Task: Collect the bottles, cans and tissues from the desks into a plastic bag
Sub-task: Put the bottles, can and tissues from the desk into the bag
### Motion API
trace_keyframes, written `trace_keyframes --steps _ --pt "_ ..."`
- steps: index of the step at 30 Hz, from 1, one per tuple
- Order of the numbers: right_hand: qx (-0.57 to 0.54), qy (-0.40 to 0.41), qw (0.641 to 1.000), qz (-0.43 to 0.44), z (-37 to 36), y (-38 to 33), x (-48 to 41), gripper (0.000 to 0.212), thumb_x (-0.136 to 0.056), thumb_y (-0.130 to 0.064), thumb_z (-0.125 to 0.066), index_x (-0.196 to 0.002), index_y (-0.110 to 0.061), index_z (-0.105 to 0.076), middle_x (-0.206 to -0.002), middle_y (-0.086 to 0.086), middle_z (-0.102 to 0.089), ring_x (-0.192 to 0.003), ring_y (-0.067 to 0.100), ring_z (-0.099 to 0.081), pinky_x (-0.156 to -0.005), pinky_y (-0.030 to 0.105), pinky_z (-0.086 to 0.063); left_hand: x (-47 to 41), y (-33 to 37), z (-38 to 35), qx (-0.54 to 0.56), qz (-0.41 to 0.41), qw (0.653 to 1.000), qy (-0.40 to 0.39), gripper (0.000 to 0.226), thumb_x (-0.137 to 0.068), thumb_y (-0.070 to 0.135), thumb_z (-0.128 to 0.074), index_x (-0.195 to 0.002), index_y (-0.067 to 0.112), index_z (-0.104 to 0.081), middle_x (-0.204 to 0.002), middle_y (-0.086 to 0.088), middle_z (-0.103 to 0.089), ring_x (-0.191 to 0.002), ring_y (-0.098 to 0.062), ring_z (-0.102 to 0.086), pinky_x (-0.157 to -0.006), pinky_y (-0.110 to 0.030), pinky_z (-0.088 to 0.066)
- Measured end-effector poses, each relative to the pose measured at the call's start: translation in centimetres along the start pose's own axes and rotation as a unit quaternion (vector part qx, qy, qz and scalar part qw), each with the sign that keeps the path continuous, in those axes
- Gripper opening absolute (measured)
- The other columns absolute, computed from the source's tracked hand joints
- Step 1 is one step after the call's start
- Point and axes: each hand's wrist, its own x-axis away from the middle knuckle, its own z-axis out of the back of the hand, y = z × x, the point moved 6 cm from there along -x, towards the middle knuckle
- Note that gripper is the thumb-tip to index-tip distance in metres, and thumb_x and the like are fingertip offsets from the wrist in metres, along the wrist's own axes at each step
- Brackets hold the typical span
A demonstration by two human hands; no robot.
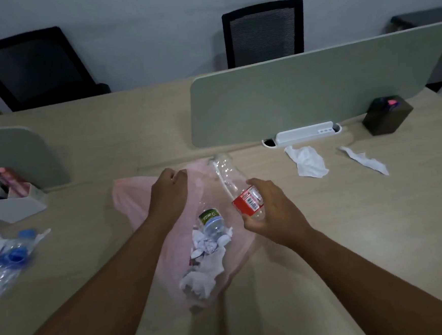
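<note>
Your right hand (268, 211) grips the bottle (236, 187) round its red label. Its long axis slants away from you and leftward, the far end just beside the bag (129, 198) edge your left hand (167, 190) pinches. The bag lies on the surface (351, 223) between your forearms, so the mouth is probably left of the bottle.

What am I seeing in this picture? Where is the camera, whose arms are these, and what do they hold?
No machine here: a person wears one camera on the head, looking down at both arms. The left hand pinches the rim of a pink plastic bag on the desk. The right hand has its grip around a clear bottle with a red label, near the bag's mouth. Inside the bag: a green-label bottle and crumpled tissues. Two white tissues lie on the desk to the right; blurred blue-capped bottles lie far left.
</note>
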Motion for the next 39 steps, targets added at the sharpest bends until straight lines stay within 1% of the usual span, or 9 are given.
trace_keyframes --steps 6,14,19,23,26,29,33,36,39 --pt "-0.001 -0.093 0.996 0.016 -7.1 -4.6 1.0 0.079 -0.071 -0.052 -0.071 -0.138 -0.036 -0.032 -0.126 -0.005 -0.052 -0.108 0.014 -0.052 -0.088 0.033 -0.052 0.7 -0.7 3.7 0.037 0.009 0.998 0.041 0.032 -0.097 0.036 -0.046 -0.078 0.012 -0.050 -0.070 -0.002 -0.051 -0.062 -0.015 -0.043 -0.057 -0.030 -0.036" --pt "0.114 -0.148 0.982 0.006 -13.7 -7.8 -0.6 0.070 -0.085 -0.048 -0.062 -0.144 -0.035 -0.026 -0.144 0.006 -0.035 -0.128 0.029 -0.039 -0.099 0.045 -0.044 1.5 -1.6 7.3 0.041 0.012 0.994 0.103 0.044 -0.101 0.040 -0.041 -0.067 0.012 -0.042 -0.066 -0.003 -0.049 -0.061 -0.017 -0.043 -0.057 -0.032 -0.035" --pt "0.149 -0.179 0.972 0.007 -15.4 -6.3 0.1 0.071 -0.090 -0.048 -0.055 -0.150 -0.036 -0.018 -0.154 0.008 -0.026 -0.138 0.033 -0.028 -0.105 0.043 -0.037 1.4 -2.6 5.7 0.035 0.015 0.997 0.061 0.044 -0.099 0.045 -0.042 -0.067 0.015 -0.039 -0.062 -0.002 -0.042 -0.060 -0.020 -0.040 -0.057 -0.034 -0.032" --pt "0.112 -0.136 0.984 0.027 -11.9 -5.2 -1.2 0.060 -0.089 -0.051 -0.055 -0.142 -0.029 -0.037 -0.143 0.003 -0.041 -0.126 0.025 -0.043 -0.095 0.039 -0.046 1.3 -2.7 2.3 0.028 0.015 0.999 0.020 0.042 -0.098 0.043 -0.044 -0.067 0.017 -0.035 -0.061 -0.003 -0.038 -0.059 -0.020 -0.037 -0.057 -0.034 -0.029" --pt "0.108 -0.076 0.991 0.032 -7.7 -2.5 -2.6 0.042 -0.086 -0.050 -0.055 -0.117 -0.022 -0.062 -0.111 0.005 -0.057 -0.102 0.026 -0.058 -0.075 0.037 -0.052 1.0 -1.7 -0.7 0.009 0.003 1.000 0.002 0.041 -0.098 0.040 -0.046 -0.066 0.015 -0.038 -0.062 -0.004 -0.043 -0.060 -0.021 -0.040 -0.057 -0.034 -0.032" --pt "0.121 0.001 0.993 -0.003 -3.3 3.1 -4.1 0.039 -0.082 -0.048 -0.056 -0.101 -0.017 -0.069 -0.095 0.008 -0.060 -0.087 0.031 -0.061 -0.066 0.038 -0.052 0.8 -0.5 -4.1 0.002 -0.009 1.000 -0.019 0.041 -0.097 0.037 -0.049 -0.065 0.016 -0.035 -0.060 -0.002 -0.039 -0.058 -0.019 -0.036 -0.055 -0.033 -0.032" --pt "0.201 -0.009 0.972 -0.122 1.5 11.7 -5.9 0.058 -0.085 -0.050 -0.058 -0.137 -0.028 -0.047 -0.131 0.010 -0.046 -0.114 0.033 -0.045 -0.086 0.043 -0.046 0.5 0.3 -7.5 -0.011 -0.005 0.999 -0.038 0.042 -0.097 0.035 -0.050 -0.064 0.015 -0.034 -0.057 0.001 -0.039 -0.056 -0.017 -0.036 -0.055 -0.032 -0.033" --pt "0.228 -0.005 0.949 -0.218 4.1 17.4 -7.1 0.070 -0.083 -0.051 -0.060 -0.145 -0.035 -0.032 -0.146 0.012 -0.031 -0.125 0.037 -0.036 -0.096 0.046 -0.039 0.0 0.8 -9.8 -0.012 0.003 0.999 -0.052 0.042 -0.099 0.035 -0.048 -0.064 0.014 -0.040 -0.059 0.000 -0.045 -0.058 -0.016 -0.041 -0.057 -0.032 -0.035" --pt "0.224 -0.004 0.939 -0.261 5.6 21.4 -9.0 0.070 -0.086 -0.045 -0.059 -0.147 -0.036 -0.025 -0.149 0.014 -0.026 -0.123 0.036 -0.035 -0.095 0.046 -0.039 -1.0 1.0 -12.1 -0.015 -0.007 0.998 -0.067 0.041 -0.099 0.037 -0.048 -0.073 0.004 -0.047 -0.064 -0.012 -0.048 -0.061 -0.018 -0.041 -0.058 -0.033 -0.035"
